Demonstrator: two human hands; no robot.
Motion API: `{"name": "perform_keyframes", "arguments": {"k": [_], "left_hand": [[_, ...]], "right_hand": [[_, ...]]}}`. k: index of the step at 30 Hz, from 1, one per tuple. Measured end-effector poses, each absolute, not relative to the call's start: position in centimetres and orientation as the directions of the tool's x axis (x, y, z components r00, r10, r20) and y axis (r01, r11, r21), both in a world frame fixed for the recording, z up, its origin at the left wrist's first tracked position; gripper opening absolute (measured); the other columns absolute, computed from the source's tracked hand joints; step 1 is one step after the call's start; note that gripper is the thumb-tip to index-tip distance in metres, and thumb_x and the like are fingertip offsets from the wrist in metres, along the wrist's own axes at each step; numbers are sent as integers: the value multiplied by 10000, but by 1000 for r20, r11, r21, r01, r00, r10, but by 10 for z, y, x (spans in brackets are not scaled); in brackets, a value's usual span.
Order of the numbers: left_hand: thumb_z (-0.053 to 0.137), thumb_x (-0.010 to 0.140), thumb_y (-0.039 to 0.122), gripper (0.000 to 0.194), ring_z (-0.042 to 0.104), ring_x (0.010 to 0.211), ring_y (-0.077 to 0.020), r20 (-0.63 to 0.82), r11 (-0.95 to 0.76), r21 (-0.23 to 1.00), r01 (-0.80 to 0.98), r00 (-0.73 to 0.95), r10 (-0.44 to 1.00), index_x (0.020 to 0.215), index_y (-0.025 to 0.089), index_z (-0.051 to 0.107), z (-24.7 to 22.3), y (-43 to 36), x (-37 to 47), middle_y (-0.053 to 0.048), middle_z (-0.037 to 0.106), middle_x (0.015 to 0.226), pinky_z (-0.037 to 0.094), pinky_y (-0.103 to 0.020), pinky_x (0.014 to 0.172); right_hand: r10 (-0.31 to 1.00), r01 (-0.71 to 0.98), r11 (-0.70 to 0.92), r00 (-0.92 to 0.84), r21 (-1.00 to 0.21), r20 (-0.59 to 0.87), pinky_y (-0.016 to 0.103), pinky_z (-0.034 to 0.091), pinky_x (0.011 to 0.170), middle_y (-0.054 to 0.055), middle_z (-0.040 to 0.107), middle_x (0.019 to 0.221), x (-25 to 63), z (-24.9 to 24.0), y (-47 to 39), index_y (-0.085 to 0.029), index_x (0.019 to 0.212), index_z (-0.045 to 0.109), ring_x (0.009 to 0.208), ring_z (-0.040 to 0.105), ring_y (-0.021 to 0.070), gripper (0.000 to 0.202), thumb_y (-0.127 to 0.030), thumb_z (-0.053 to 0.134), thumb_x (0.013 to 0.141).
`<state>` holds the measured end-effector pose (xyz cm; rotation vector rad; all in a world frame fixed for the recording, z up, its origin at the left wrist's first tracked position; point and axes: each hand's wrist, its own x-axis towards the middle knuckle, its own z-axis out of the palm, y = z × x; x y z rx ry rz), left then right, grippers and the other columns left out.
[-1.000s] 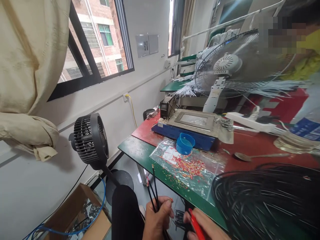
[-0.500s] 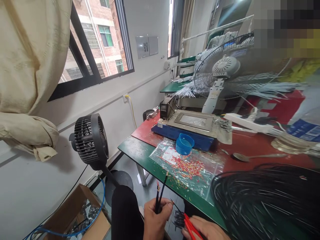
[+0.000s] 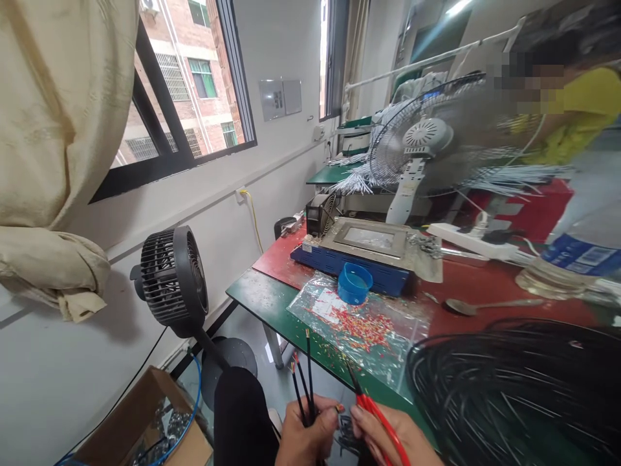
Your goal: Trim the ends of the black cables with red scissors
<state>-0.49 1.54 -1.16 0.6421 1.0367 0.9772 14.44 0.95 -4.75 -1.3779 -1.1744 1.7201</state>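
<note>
At the bottom edge, my left hand [image 3: 308,437] grips a few thin black wires [image 3: 305,375] that stick upward, their stripped tips showing red and yellow. Right beside it, my right hand [image 3: 392,437] holds red-handled tweezers [image 3: 376,411] with dark tips pointing up and left toward the wires. Both hands hover just below the front edge of the green table [image 3: 262,298]. A clear plastic bag [image 3: 359,323] strewn with small red and yellow bits lies on the table just beyond them. A large coil of black wire [image 3: 514,388] fills the lower right.
A blue cup [image 3: 355,283] stands by a blue-and-grey machine [image 3: 363,249]. A spoon [image 3: 485,304] lies on the red mat. A white table fan [image 3: 427,149] and a person in yellow [image 3: 577,110] are behind. A black floor fan [image 3: 172,281] and cardboard box [image 3: 140,427] stand left.
My right hand has risen, bringing the red tweezers up beside the wires. The wires in my left hand shifted upright again. The view has drifted slightly.
</note>
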Motion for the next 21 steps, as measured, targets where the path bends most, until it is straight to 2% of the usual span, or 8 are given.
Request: {"name": "perform_keyframes", "arguments": {"k": [2, 4, 7, 11, 13, 16, 18, 21], "left_hand": [[817, 510, 551, 561, 231, 362, 10, -382, 442, 829, -344, 230, 895, 718, 66, 625, -13, 15, -5, 53, 375, 428, 90, -190, 416], [806, 528, 551, 547, 220, 360, 8, -368, 437, 835, -335, 253, 895, 699, 69, 613, -17, 14, -6, 55, 358, 409, 94, -192, 411], [796, 535, 561, 558, 243, 380, -4, -372, 416, 859, -300, 194, 908, 728, 72, 608, -25, 13, -7, 54, 354, 425, 115, -197, 424], [814, 501, 566, 588, 333, 459, -15, -375, 374, 897, -234, 44, 926, 708, 50, 622, -24, 11, -3, -4, 465, 520, 180, -184, 471], [823, 508, 539, 559, 345, 472, -8, -357, 355, 899, -258, 42, 933, 692, 48, 628, -16, 11, 0, -29, 512, 561, 177, -177, 478], [823, 511, 531, 548, 247, 407, 18, -346, 371, 864, -341, 135, 928, 674, 64, 590, -6, 11, 2, 32, 404, 478, 101, -179, 442], [825, 498, 542, 560, 200, 377, 23, -348, 398, 829, -394, 194, 917, 665, 78, 561, -4, 11, 2, 71, 319, 436, 76, -182, 426], [834, 498, 525, 558, 238, 363, 20, -368, 431, 771, -469, 224, 902, 696, 88, 550, -10, 10, 2, 56, 385, 453, 112, -175, 421]], "right_hand": [[883, -100, -422, -270, -901, -384, 194, 204, 408, -41, 308, 451, 138, -42, 14, -150, 702, 434, 387, 258, 53, 716, -864, 460, 651], [883, -146, -429, -277, -892, -379, 184, 194, 399, -45, 309, 447, 133, -35, 16, -151, 673, 414, 381, 254, 42, 720, -863, 506, 616], [883, -87, -428, -253, -900, -396, 190, 204, 396, -40, 307, 439, 130, -29, 15, -159, 628, 372, 372, 259, 42, 766, -909, 499, 539], [918, 46, -313, -243, -949, -314, 190, 248, 425, -28, 322, 496, 134, -34, 12, -142, 633, 386, 418, 317, 52, 699, -827, 526, 646], [914, 30, -316, -258, -948, -313, 185, 267, 425, -25, 338, 501, 133, -35, 10, -140, 641, 393, 423, 343, 54, 693, -822, 522, 659], [854, -152, -469, -329, -870, -402, 181, 232, 352, -28, 347, 438, 127, -27, 9, -153, 617, 377, 343, 316, 52, 734, -873, 518, 593], [822, -282, -553, -336, -784, -460, 154, 192, 324, -40, 338, 417, 123, -16, 7, -150, 608, 370, 316, 287, 32, 746, -862, 580, 537], [789, -371, -614, -296, -697, -538, 125, 194, 321, -54, 340, 430, 119, -2, 4, -141, 616, 375, 327, 300, 15, 738, -804, 674, 484]]}}
